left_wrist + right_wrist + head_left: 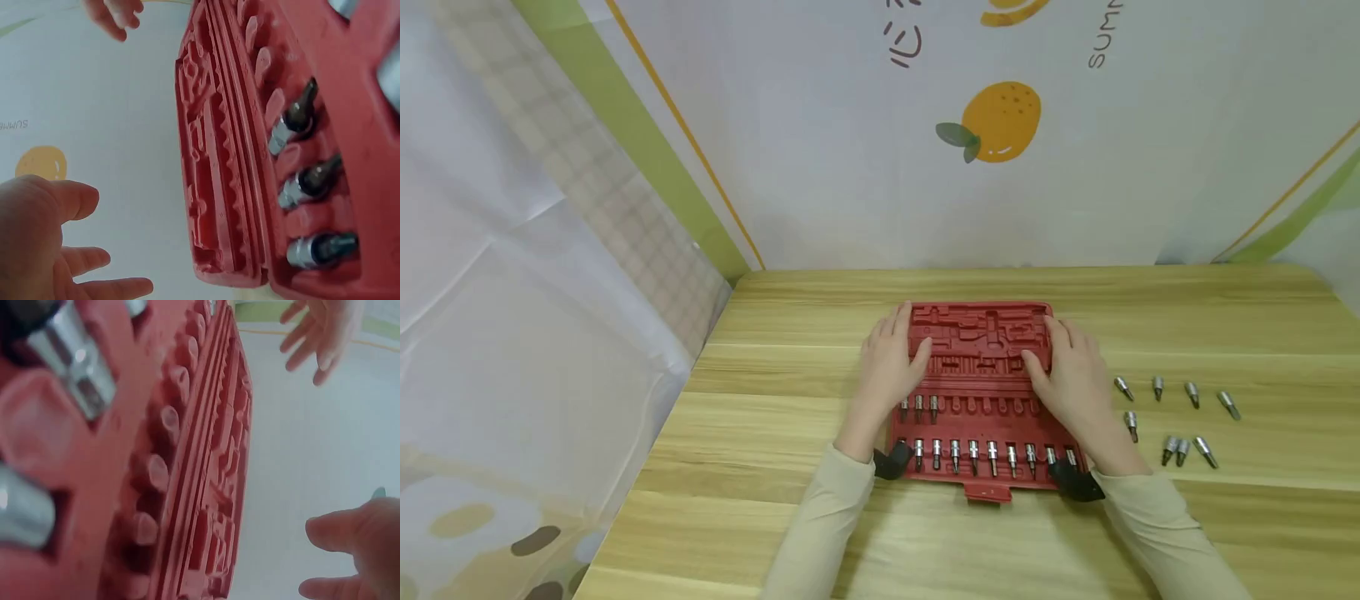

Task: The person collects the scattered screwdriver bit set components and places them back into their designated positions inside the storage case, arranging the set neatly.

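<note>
Head view: spread, empty hands (886,367) (1073,379) over a red case (992,423) on a woodgrain table (760,417); printed cloth (835,167) behind.

Bits (1228,404) right of case (970,427)

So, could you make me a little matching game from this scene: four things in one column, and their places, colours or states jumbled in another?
Things:
1. Case
2. Loose metal bits
3. Orange drawing
4. Sleeves

Descriptions:
A. On the white cloth behind the table
B. Plain pale beige
C. Red and lying open
D. Scattered on the wood, to the right of something red

Right pairs: 1-C, 2-D, 3-A, 4-B
</note>
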### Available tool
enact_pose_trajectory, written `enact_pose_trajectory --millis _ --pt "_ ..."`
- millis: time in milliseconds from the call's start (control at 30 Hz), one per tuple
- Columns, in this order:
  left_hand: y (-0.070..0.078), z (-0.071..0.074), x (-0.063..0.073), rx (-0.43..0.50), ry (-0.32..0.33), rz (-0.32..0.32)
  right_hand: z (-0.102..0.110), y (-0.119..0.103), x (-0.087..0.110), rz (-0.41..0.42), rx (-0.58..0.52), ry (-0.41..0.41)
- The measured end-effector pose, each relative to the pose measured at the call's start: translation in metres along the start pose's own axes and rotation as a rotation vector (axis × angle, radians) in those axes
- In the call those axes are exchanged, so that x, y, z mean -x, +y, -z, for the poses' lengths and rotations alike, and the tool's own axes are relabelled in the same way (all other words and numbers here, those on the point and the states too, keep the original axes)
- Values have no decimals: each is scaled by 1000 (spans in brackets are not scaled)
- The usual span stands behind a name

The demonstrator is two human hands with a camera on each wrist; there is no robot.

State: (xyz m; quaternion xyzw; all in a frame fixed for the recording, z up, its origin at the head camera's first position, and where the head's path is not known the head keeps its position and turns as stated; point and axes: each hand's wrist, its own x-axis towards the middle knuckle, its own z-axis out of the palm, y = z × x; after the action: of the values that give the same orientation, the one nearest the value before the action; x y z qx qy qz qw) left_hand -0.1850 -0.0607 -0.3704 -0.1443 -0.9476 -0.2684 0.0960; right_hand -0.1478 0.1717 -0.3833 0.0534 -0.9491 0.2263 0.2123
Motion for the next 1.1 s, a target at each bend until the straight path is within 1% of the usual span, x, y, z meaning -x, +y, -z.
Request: enact_pose_trajectory --millis 100,300,500,567,733,1000,1100 --pt "-5 1 0 39 8 7 4 4 0 -3 -13 15" --pt "-16 2 1 78 30 12 12 16 0 -54 -58 27" --pt "-23 3 1 127 27 40 19 31 1 -53 -88 53" --pt "-26 3 1 165 13 66 22 36 1 -64 -98 41" --pt "-32 1 1 291 -11 156 31 49 3 -94 -134 1" --pt "-41 -3 0 511 -21 247 47 72 11 -179 -143 -42" --pt "-43 -4 0 559 -28 275 52 80 14 -204 -148 -39"
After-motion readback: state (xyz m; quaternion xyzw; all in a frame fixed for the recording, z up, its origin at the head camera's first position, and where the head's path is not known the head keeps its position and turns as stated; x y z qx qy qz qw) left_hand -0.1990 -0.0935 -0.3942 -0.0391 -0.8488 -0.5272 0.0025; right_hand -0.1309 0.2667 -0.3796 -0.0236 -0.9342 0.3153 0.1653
